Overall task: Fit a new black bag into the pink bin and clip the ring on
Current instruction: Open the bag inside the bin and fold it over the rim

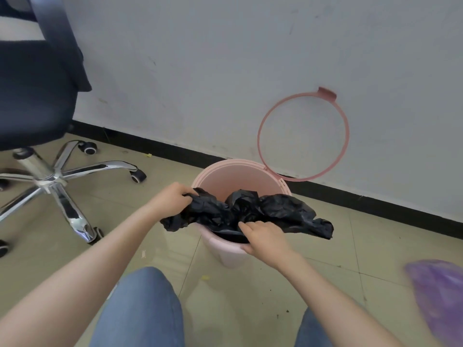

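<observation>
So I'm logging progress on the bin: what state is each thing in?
pink bin: upright, partly lined.
black bag: crumpled over the rim, not spread.
ring: flipped up, unclipped.
left hand: gripping bag.
right hand: gripping bag at the near rim.

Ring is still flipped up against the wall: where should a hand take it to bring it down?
Take the ring at its top tab, coming from the front. It stands upright, hinged to the bin at its lower edge, so the tab swings furthest.
</observation>
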{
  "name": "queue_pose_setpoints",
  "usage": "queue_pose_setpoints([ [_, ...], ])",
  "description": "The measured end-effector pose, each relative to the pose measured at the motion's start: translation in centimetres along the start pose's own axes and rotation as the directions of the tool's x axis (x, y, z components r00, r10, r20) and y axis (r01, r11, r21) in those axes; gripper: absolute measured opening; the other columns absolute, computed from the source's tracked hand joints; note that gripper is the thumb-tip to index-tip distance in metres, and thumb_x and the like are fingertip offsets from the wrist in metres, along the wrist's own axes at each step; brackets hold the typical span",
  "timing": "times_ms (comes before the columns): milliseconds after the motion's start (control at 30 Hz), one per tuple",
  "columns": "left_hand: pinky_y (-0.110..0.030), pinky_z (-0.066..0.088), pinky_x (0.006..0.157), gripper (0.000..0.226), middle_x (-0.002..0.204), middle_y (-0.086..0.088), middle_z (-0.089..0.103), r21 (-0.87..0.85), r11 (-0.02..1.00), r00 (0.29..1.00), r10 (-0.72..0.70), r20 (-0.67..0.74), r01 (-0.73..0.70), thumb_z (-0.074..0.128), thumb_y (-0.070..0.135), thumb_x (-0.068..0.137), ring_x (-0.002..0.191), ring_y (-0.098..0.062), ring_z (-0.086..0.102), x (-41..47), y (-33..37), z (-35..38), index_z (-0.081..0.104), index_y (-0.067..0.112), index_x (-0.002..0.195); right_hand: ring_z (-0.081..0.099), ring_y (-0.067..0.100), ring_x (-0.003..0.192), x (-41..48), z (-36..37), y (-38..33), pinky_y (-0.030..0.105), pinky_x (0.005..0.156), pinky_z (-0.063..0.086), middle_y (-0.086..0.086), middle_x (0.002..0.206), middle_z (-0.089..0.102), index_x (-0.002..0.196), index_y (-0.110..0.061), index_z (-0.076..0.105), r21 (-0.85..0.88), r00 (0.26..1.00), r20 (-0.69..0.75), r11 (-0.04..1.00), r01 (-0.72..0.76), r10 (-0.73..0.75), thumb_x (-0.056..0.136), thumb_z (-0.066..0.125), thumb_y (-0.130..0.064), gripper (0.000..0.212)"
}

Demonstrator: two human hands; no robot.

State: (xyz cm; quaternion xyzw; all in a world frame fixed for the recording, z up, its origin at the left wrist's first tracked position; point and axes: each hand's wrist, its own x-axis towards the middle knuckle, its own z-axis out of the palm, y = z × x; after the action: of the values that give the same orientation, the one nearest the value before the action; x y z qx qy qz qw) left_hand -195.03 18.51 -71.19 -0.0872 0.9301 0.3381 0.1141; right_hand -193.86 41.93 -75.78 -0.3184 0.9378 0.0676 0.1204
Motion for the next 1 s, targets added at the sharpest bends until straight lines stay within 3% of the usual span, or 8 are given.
queue_pose_setpoints([
  [100,-0.024,0.038,0.077,0.028,0.098,-0.008,0.066,-0.167,0.984,0.998,-0.061,0.009,0.061,0.046,0.004,0.09,0.087,-0.02,0.056,0.3,0.7,-1.4,0.07,0.01,0.105,0.06,0.026,0.083,0.8,-0.4,-0.6,0.031,0.058,0.035,0.007,0.092,0.068,0.104,-0.01,0.062,-0.052,0.993,-0.113,0.998,-0.032,0.026,0.084,0.06,-0.014,0.021],
  [200,-0.024,0.038,0.076,0.028,0.094,-0.006,0.064,-0.236,0.97,0.998,-0.064,-0.025,0.057,0.046,0.003,0.09,0.086,-0.019,0.056,0.4,0.9,-2.3,0.07,0.01,0.104,0.028,0.015,0.037,-0.1,-1.6,-0.8,0.02,0.039,0.003,-0.004,0.039,0.029,0.039,-0.019,0.055,-0.143,0.966,-0.258,0.989,-0.025,-0.013,0.022,0.085,-0.01,0.036],
  [400,-0.038,0.039,0.095,0.033,0.124,-0.007,0.063,0.193,0.981,0.964,0.062,-0.259,-0.011,0.049,0.011,0.089,0.116,-0.029,0.053,-0.4,0.4,-1.1,0.062,0.016,0.119,0.052,0.014,0.041,-2.5,0.8,-2.0,0.017,0.035,0.035,-0.006,0.047,0.059,0.048,-0.019,0.059,-0.099,0.938,-0.33,0.992,0.075,-0.104,0.024,0.079,-0.005,0.033],
  [533,-0.053,0.042,0.092,0.04,0.111,-0.021,0.068,0.662,0.636,0.715,0.666,-0.211,-0.397,0.059,-0.003,0.062,0.104,-0.041,0.062,-2.7,0.0,2.3,0.071,0.01,0.098,0.059,0.015,0.048,-2.9,2.8,-3.2,0.017,0.037,0.04,-0.005,0.057,0.067,0.059,-0.018,0.067,-0.053,0.905,-0.411,0.994,0.1,-0.113,0.032,0.083,-0.007,0.032],
  [667,-0.045,0.05,0.092,0.028,0.115,-0.011,0.069,0.684,0.271,0.506,0.847,0.166,-0.678,0.053,0.01,0.075,0.11,-0.029,0.063,-4.7,-0.2,6.3,0.074,0.017,0.092,0.068,0.018,0.061,-3.5,4.0,-3.8,0.02,0.044,0.048,0.001,0.073,0.074,0.072,-0.013,0.072,-0.03,0.822,-0.558,0.993,0.117,-0.114,0.049,0.084,-0.009,0.026],
  [733,-0.038,0.048,0.097,0.034,0.124,-0.007,0.065,0.66,0.276,0.594,0.738,0.32,-0.698,0.066,0.024,0.074,0.117,-0.023,0.059,-4.9,-0.3,7.6,0.069,0.021,0.109,0.067,0.017,0.062,-4.0,4.4,-3.8,0.021,0.045,0.049,0.0,0.075,0.074,0.076,-0.014,0.073,-0.03,0.802,-0.588,0.994,0.109,-0.106,0.056,0.083,-0.011,0.023],
  [833,-0.039,0.018,0.115,0.056,0.155,-0.011,0.025,0.61,0.429,0.737,0.5,0.454,-0.666,0.038,0.042,0.095,0.142,-0.026,0.021,-4.6,-1.2,9.2,0.024,0.023,0.145,0.069,0.016,0.066,-4.9,4.6,-3.3,0.019,0.048,0.052,0.0,0.08,0.075,0.078,-0.016,0.074,-0.025,0.82,-0.56,0.992,0.124,-0.117,0.054,0.084,-0.019,0.026],
  [1000,-0.044,0.009,0.116,0.055,0.158,-0.011,0.01,0.617,0.535,0.816,0.409,0.409,-0.577,0.021,0.048,0.098,0.144,-0.027,0.009,-5.1,-1.4,10.3,0.007,0.029,0.148,0.071,0.018,0.078,-6.2,3.3,-2.1,0.023,0.059,0.056,0.003,0.087,0.076,0.085,-0.013,0.074,-0.077,0.8,-0.589,0.993,0.085,-0.114,0.067,0.078,-0.024,0.022],
])
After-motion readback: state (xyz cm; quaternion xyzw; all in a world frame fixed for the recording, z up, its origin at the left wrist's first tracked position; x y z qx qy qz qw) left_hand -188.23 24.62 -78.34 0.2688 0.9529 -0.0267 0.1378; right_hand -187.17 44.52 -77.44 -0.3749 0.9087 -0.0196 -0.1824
